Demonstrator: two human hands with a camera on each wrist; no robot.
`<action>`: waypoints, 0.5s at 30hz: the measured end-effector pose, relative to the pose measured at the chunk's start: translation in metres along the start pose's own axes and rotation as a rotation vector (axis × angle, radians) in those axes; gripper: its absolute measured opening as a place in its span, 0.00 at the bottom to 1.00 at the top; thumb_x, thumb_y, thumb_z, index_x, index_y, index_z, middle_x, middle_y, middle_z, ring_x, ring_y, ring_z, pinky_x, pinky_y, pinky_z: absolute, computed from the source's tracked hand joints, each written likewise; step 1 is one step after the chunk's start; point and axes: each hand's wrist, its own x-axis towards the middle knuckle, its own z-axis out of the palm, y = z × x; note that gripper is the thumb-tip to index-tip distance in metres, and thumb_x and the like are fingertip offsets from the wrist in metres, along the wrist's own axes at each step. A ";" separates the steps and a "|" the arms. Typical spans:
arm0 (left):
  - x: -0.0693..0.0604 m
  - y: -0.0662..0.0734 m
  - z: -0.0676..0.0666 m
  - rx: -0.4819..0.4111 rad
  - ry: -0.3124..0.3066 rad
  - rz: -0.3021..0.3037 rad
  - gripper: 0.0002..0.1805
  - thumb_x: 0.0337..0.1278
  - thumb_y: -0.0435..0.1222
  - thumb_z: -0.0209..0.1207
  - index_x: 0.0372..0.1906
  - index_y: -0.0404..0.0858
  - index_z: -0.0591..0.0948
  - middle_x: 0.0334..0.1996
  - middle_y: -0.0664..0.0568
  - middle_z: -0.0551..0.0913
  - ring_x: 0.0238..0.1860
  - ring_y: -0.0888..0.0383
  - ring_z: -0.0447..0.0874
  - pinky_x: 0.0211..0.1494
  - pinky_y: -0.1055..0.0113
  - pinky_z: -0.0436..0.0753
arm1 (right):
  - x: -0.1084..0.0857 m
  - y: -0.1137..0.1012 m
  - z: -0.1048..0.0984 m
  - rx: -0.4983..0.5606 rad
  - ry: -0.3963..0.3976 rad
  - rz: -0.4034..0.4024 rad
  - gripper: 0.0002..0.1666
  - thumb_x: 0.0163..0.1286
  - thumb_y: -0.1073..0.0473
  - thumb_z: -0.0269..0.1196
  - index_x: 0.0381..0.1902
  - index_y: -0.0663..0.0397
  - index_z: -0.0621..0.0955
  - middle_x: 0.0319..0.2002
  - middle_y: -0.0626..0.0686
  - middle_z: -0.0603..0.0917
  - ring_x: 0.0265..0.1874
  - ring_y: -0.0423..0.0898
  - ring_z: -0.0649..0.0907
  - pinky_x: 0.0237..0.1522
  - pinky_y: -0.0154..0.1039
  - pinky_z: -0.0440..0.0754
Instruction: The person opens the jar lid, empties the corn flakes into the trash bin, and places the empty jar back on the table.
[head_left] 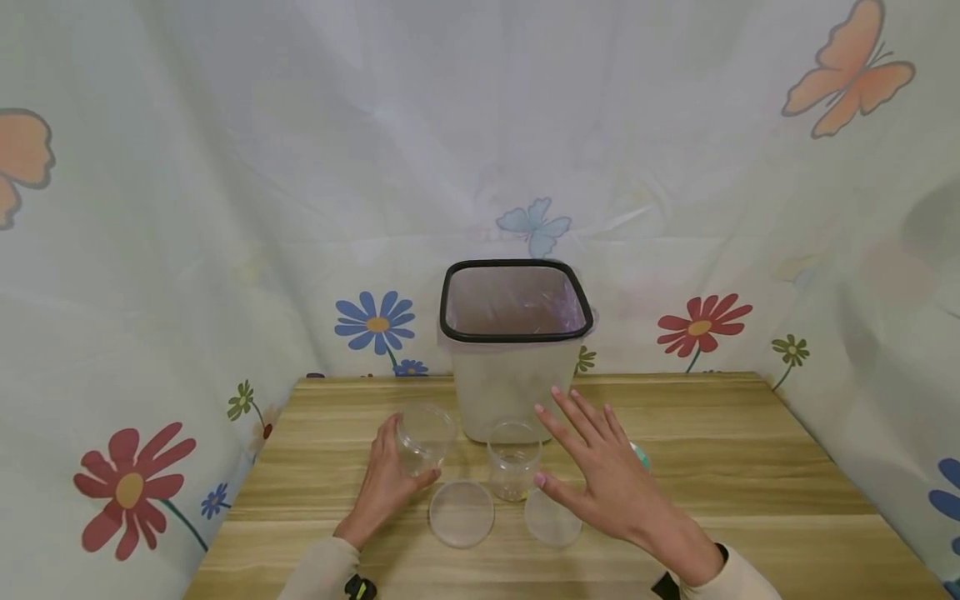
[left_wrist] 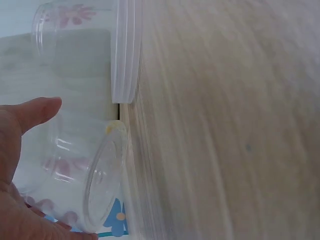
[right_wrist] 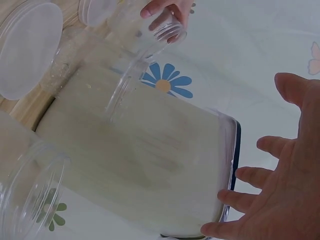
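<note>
My left hand (head_left: 390, 479) grips a clear plastic jar (head_left: 426, 437), thumb on one side and fingers round the other. The jar leans, and its base (left_wrist: 106, 177) has a small yellowish spot at the edge; whether it touches the table I cannot tell. A second clear jar (head_left: 515, 458) stands upright to its right. My right hand (head_left: 603, 475) hovers beside that jar, fingers spread, holding nothing. Two round translucent lids, a left one (head_left: 462, 514) and a right one (head_left: 552, 518), lie in front. The right wrist view has another clear jar (right_wrist: 30, 190), hidden by my right hand in the head view.
A pale bin (head_left: 517, 375) with a black rim and a liner stands behind the jars on the wooden table (head_left: 720, 450). Something white and teal (head_left: 640, 455) shows beyond my right hand. A flower-printed curtain (head_left: 375, 167) surrounds the table.
</note>
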 end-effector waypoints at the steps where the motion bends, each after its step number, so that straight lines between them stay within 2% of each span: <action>1: 0.000 0.000 0.000 -0.003 -0.004 -0.004 0.63 0.33 0.46 0.79 0.75 0.34 0.53 0.71 0.36 0.60 0.70 0.36 0.63 0.68 0.40 0.69 | 0.000 0.000 0.000 -0.002 -0.001 0.000 0.47 0.66 0.37 0.62 0.77 0.30 0.55 0.79 0.47 0.51 0.78 0.56 0.55 0.71 0.70 0.50; 8: -0.004 -0.001 0.000 -0.010 -0.045 -0.052 0.64 0.36 0.47 0.78 0.75 0.33 0.50 0.69 0.32 0.62 0.66 0.32 0.68 0.65 0.39 0.72 | 0.000 -0.001 0.001 -0.016 -0.014 0.007 0.48 0.64 0.37 0.63 0.77 0.31 0.55 0.79 0.47 0.51 0.78 0.55 0.56 0.72 0.69 0.50; 15: -0.007 -0.004 -0.002 -0.002 -0.077 -0.090 0.64 0.40 0.50 0.76 0.76 0.32 0.47 0.71 0.30 0.60 0.68 0.32 0.66 0.68 0.39 0.69 | -0.001 -0.003 0.000 -0.017 -0.022 0.018 0.47 0.65 0.36 0.62 0.77 0.31 0.55 0.79 0.47 0.51 0.78 0.54 0.56 0.73 0.68 0.50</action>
